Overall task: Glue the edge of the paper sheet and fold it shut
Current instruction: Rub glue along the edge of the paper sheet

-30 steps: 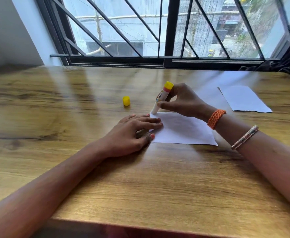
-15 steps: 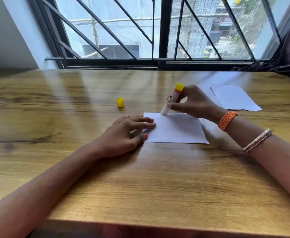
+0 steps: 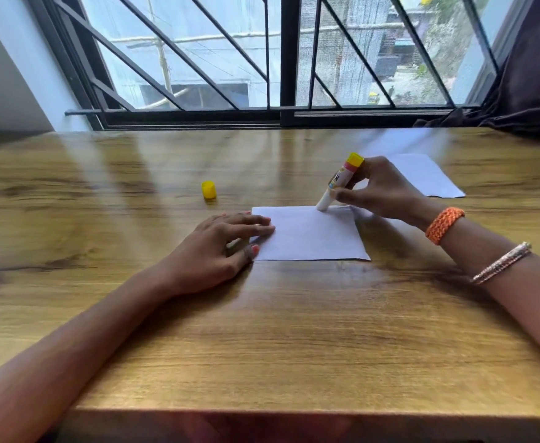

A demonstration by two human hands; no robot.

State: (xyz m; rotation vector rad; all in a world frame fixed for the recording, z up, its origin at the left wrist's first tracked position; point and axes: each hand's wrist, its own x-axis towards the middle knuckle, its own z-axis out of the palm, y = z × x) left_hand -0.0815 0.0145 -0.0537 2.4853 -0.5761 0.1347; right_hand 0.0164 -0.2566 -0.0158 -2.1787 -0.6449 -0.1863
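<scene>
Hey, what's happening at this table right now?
A person is gluing a white paper sheet on a wooden table. The right hand holds a yellow-ended glue stick, tip on the sheet's far edge, while the left hand presses the sheet's left side flat. The yellow cap stands nearby. Nothing is folded yet.

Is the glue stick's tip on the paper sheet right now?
Touching. In the head view the white tip of the glue stick, held by the right hand, meets the far edge of the paper sheet with no gap showing.
</scene>
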